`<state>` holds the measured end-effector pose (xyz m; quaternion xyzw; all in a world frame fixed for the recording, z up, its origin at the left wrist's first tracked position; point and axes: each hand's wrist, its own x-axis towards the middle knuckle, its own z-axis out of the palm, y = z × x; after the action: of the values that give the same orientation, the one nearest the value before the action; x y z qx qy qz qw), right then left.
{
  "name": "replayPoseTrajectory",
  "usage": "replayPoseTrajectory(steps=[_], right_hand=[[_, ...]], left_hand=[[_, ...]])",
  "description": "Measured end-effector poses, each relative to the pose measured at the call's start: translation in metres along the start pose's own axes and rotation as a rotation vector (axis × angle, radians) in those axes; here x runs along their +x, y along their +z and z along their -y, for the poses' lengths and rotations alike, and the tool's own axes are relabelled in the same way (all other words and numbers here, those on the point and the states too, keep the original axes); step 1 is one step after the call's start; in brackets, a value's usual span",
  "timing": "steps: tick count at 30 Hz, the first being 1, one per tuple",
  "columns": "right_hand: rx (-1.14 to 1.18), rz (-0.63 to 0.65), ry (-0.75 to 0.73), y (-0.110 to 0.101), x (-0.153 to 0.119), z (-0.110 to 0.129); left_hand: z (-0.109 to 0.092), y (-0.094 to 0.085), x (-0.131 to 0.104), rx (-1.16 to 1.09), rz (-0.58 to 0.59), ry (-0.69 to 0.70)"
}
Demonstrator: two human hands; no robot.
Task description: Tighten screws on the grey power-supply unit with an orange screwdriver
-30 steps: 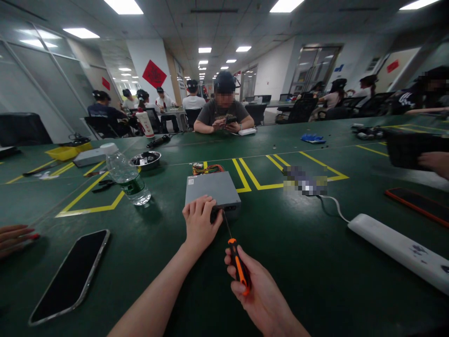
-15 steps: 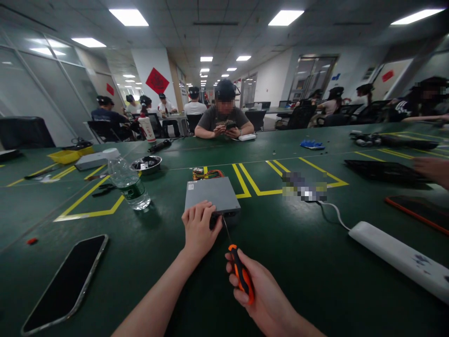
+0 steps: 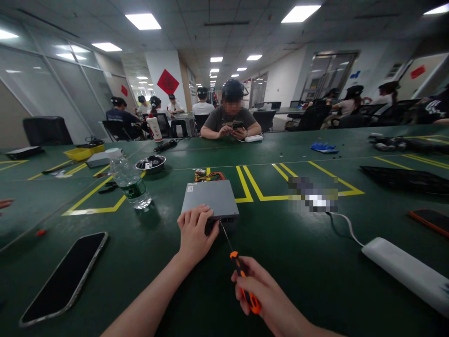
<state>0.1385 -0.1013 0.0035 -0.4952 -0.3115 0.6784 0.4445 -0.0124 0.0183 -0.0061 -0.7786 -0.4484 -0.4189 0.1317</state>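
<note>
A grey metal computer power supply (image 3: 219,196) lies flat on the green table, its coloured cables (image 3: 210,176) bunched behind it. My left hand (image 3: 193,236) holds its near left part, fingers over the top and thumb down by the front face. An orange and black screwdriver (image 3: 235,258) is closed in my right hand (image 3: 261,286). Its thin shaft slants up and away, with the tip at the front face of the power supply, close to my left thumb. Whether the tip sits in a screw is too small to tell.
Left of the power supply stands a water bottle (image 3: 133,185), with a metal bowl (image 3: 150,163) of small parts behind it. A phone (image 3: 65,276) lies near left, a white power strip (image 3: 403,269) at right. Across the table sits a person (image 3: 229,117). Yellow tape (image 3: 271,197) marks the tabletop.
My right hand and the screwdriver handle have shifted slightly down and right, and the grip has turned a little. My left hand stays on the power supply. The whole view has swung slightly left.
</note>
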Motion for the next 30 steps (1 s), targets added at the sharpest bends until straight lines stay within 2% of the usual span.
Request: replayPoseTrajectory(steps=[3, 7, 9, 13, 16, 20, 26, 30], right_hand=[[-0.325, 0.101, -0.255, -0.02, -0.006, 0.0], [-0.685, 0.194, -0.603, -0.043, -0.008, 0.014], [-0.76, 0.192, -0.74, -0.048, -0.008, 0.024], [-0.725, 0.177, -0.689, -0.054, -0.013, 0.033], [-0.782, 0.33, -0.64, -0.063, -0.016, 0.029], [-0.877, 0.41, -0.655, -0.074, -0.012, 0.026], [-1.166, 0.329, -0.987, -0.068, -0.006, 0.034], [-1.248, 0.321, -1.109, -0.066, -0.005, 0.032]], left_hand=[[0.0, 0.001, 0.0, 0.013, -0.006, 0.002], [0.001, 0.003, -0.001, 0.027, 0.001, 0.003], [0.002, 0.003, -0.001, 0.031, 0.002, 0.009], [0.002, 0.004, -0.001, 0.039, 0.006, 0.026], [0.002, 0.004, -0.001, 0.042, -0.003, 0.031], [0.003, 0.004, -0.001, 0.035, -0.009, 0.032], [0.002, 0.003, -0.001, 0.04, 0.015, 0.013], [0.001, 0.002, -0.001, 0.04, 0.012, 0.017]])
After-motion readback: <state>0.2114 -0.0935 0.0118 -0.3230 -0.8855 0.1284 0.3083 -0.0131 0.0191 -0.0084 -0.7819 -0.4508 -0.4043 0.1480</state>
